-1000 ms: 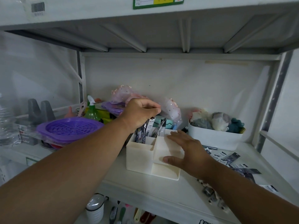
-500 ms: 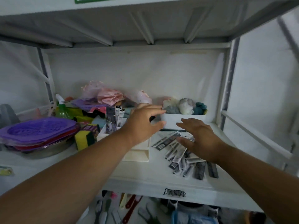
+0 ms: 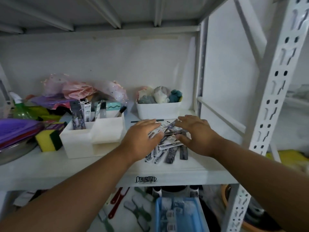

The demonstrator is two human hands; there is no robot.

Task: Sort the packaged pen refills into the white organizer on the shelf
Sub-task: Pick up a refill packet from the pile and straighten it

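Observation:
A white organizer [image 3: 93, 138] stands on the shelf, left of centre, with several packaged refills [image 3: 80, 114] upright in its back compartments. To its right a loose pile of packaged pen refills [image 3: 168, 144] lies flat on the shelf. My left hand [image 3: 142, 139] rests on the left side of the pile with fingers stretched over the packs. My right hand [image 3: 195, 133] lies over the pile's right side, fingers spread and slightly bent. Both hands cover much of the pile, and neither visibly grips a pack.
A white tub [image 3: 158, 109] of soft items stands behind the pile. A yellow-green sponge [image 3: 48, 139], purple plates [image 3: 16, 129] and a spray bottle [image 3: 20, 108] crowd the left. A perforated shelf post [image 3: 270, 104] rises at the right. A blue bin [image 3: 178, 215] sits below.
My left hand left the organizer and moved right onto the refill pile. My right hand came off the organizer and settled over the pile. The view shifted right.

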